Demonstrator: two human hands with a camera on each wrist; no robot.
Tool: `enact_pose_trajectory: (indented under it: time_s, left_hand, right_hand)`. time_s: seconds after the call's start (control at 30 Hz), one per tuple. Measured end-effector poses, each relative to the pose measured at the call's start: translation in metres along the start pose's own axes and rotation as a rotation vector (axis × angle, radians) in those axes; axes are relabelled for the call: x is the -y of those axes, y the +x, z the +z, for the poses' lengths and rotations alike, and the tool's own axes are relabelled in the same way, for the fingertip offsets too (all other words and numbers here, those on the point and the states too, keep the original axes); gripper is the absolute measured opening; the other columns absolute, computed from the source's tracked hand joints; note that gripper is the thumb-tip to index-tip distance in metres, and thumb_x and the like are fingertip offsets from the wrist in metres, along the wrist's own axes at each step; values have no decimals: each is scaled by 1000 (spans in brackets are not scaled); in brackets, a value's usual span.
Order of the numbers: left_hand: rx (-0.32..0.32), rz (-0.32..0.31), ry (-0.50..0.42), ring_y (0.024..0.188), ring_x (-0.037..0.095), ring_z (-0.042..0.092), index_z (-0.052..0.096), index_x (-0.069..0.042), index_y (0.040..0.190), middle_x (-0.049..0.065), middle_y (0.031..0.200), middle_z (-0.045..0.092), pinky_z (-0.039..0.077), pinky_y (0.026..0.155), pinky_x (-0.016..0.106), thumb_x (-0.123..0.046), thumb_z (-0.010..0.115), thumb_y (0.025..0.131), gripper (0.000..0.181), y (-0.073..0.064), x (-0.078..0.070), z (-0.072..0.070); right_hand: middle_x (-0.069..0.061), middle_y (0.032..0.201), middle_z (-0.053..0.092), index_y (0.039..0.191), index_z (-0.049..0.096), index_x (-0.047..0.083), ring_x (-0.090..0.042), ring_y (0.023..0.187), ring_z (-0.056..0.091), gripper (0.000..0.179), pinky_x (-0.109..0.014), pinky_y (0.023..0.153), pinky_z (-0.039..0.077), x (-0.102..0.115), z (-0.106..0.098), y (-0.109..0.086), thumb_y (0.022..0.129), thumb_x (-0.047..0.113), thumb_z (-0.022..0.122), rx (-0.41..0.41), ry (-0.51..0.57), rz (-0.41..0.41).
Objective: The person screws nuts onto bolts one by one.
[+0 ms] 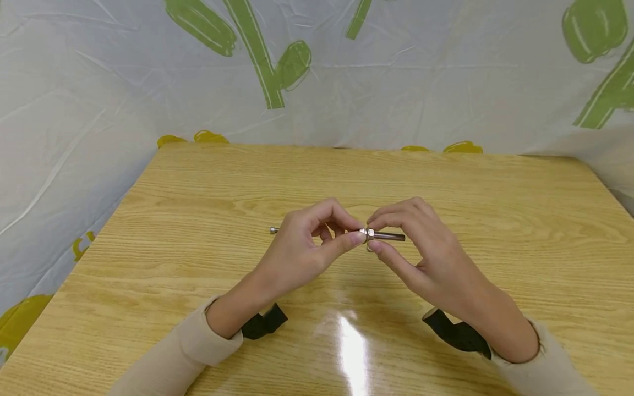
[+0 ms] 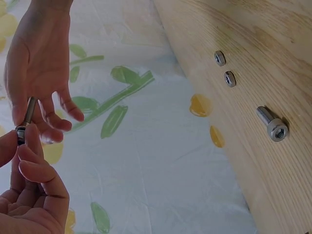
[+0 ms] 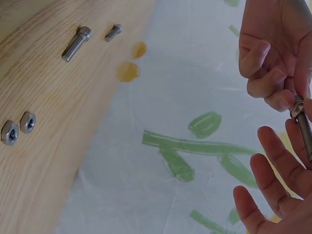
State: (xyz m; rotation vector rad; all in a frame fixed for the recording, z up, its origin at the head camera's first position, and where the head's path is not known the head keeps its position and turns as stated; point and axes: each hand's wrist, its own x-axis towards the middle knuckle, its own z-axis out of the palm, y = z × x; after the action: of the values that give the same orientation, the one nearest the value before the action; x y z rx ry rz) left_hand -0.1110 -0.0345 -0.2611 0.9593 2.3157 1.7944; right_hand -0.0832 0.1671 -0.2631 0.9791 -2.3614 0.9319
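A metal bolt [image 1: 390,236] lies crosswise between both hands above the table, its threaded shank pointing right. My left hand [image 1: 302,247] pinches the bolt's head end between thumb and fingers. Around the shank, beside that head end, sits a nut [image 1: 371,234]. My right hand [image 1: 436,253] has its thumb and index finger at opposite sides of this nut, pinching it. From the left wrist view, the left fingers [image 2: 41,178] hold the head end while the shank [image 2: 30,109] points toward the right palm. The right wrist view shows the right hand's other fingers [image 3: 270,168] spread.
On the wooden table [image 1: 198,181], a large socket-head bolt [image 3: 76,44] and a smaller one [image 3: 113,32] lie apart from two loose nuts, one nut [image 3: 9,133] beside the other nut [image 3: 28,122]. A patterned cloth [image 1: 346,99] hangs behind the table.
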Motion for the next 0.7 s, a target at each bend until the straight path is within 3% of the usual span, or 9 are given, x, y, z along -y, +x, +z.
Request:
enact_pose_trajectory:
  time_s: [0.17, 0.3, 0.5, 0.6, 0.7]
  left_hand:
    - [10, -1, -6, 76, 6, 56, 64, -11, 90, -2, 86, 67, 47, 65, 23, -15, 65, 88, 5, 0, 1, 1]
    - [14, 4, -7, 76, 6, 56, 64, -11, 90, -2, 85, 67, 47, 65, 22, -14, 66, 87, 5, 1, 2, 3]
    - [6, 31, 26, 74, 5, 55, 64, -10, 88, -2, 83, 68, 47, 64, 21, -13, 67, 86, 5, 1, 2, 5]
    - [3, 43, 35, 73, 5, 54, 64, -10, 88, -2, 83, 67, 47, 64, 21, -13, 66, 86, 4, 1, 2, 5]
    - [1, 41, 34, 72, 5, 54, 64, -10, 89, -2, 83, 67, 47, 64, 22, -13, 66, 87, 4, 0, 3, 4]
  right_hand:
    - [-1, 108, 59, 100, 58, 8, -14, 101, 45, 9, -25, 83, 37, 0, 1, -2, 92, 9, 57, 39, -10, 37]
    - [-1, 107, 59, 93, 57, 9, -14, 101, 46, 4, -26, 82, 37, 0, 3, -3, 94, 8, 53, 41, -6, 53]
    - [-1, 104, 61, 81, 52, 13, -14, 99, 47, 20, -28, 81, 35, 0, 6, -3, 99, 14, 44, 32, -25, 70]
    - [-1, 104, 61, 86, 56, 13, -16, 100, 48, 18, -30, 83, 35, 1, 4, -2, 99, 15, 44, 31, -42, 85]
    - [-2, 107, 60, 101, 59, 10, -17, 102, 47, 16, -31, 85, 36, 1, 1, -2, 97, 23, 51, 23, -65, 84]
